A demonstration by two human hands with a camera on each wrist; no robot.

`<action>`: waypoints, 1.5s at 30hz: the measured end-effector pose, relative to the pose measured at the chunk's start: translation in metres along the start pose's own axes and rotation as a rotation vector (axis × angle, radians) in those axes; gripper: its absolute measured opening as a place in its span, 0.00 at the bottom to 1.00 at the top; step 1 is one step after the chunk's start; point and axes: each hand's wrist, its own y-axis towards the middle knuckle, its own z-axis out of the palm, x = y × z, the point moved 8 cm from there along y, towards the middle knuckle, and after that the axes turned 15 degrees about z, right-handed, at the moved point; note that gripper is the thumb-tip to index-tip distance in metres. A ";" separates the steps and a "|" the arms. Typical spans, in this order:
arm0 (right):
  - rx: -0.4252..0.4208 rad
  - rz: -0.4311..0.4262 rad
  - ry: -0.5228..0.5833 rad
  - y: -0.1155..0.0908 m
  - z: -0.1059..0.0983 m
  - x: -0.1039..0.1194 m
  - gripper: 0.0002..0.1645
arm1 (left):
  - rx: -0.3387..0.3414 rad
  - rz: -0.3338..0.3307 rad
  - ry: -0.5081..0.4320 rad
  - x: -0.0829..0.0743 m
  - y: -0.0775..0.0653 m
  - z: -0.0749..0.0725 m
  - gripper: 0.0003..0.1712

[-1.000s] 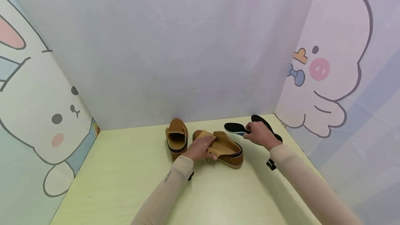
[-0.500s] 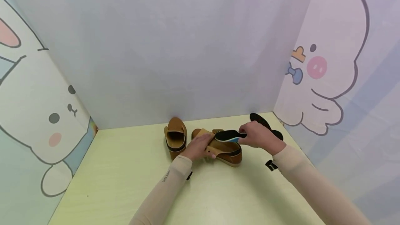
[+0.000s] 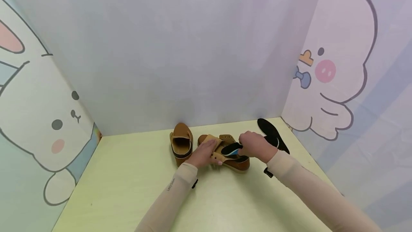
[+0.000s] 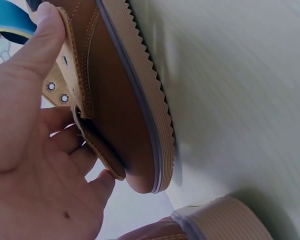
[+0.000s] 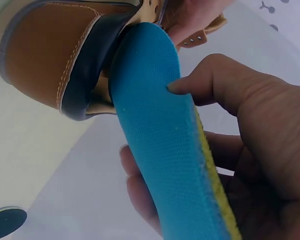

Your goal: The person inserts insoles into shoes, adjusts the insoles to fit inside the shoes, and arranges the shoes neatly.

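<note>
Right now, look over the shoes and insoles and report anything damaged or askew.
I see nothing damaged. One oddity: the visible eyelets on the shoe in the left hand carry no lace. The insole is tilted at its opening, but the right hand holds it there.

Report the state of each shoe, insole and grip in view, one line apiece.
Held shoe: upright, unlaced as far as shown
Other shoe: upright, opening uncovered
Held insole: tilted, one end at the held shoe's opening
Other insole: lying on the table, black side up
Left grip: holding the shoe
Right grip: holding the insole
</note>
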 end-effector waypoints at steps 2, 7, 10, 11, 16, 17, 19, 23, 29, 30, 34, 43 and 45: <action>-0.015 0.001 -0.010 0.001 0.001 0.003 0.21 | -0.002 0.004 0.000 0.000 0.000 -0.001 0.58; -0.030 -0.013 -0.020 0.003 0.009 0.008 0.17 | -0.007 0.010 -0.008 -0.002 -0.001 -0.003 0.58; -0.033 -0.021 -0.022 0.006 0.015 0.010 0.16 | -0.003 0.004 -0.013 -0.002 -0.002 -0.003 0.58; -0.033 -0.021 -0.020 0.007 0.017 0.011 0.15 | -0.002 0.002 -0.013 -0.003 -0.002 -0.003 0.58; -0.041 -0.032 0.002 0.013 0.025 0.011 0.16 | -0.005 -0.004 -0.004 -0.003 -0.003 -0.003 0.58; -0.043 -0.035 0.010 0.014 0.026 0.012 0.16 | -0.005 -0.005 -0.004 -0.002 -0.002 -0.003 0.58; -0.042 -0.039 0.019 0.016 0.028 0.012 0.16 | -0.005 -0.006 -0.004 -0.002 -0.002 -0.003 0.58; -0.044 -0.039 0.008 0.020 0.034 0.015 0.16 | 0.002 -0.009 -0.012 -0.001 -0.001 -0.003 0.58; -0.027 -0.038 -0.016 0.023 0.041 0.021 0.16 | 0.008 -0.015 -0.015 -0.002 -0.002 0.000 0.58; -0.025 -0.038 -0.019 0.024 0.041 0.022 0.15 | 0.008 -0.015 -0.012 -0.002 -0.002 0.000 0.58; -0.038 -0.034 -0.033 0.029 0.043 0.024 0.12 | 0.004 -0.019 -0.015 -0.002 -0.002 -0.001 0.58; -0.064 -0.027 -0.026 0.034 0.048 0.034 0.11 | 0.001 -0.016 -0.011 -0.001 0.000 -0.001 0.57; -0.074 -0.031 -0.029 0.034 0.049 0.036 0.11 | 0.001 -0.015 -0.014 0.000 0.000 -0.001 0.57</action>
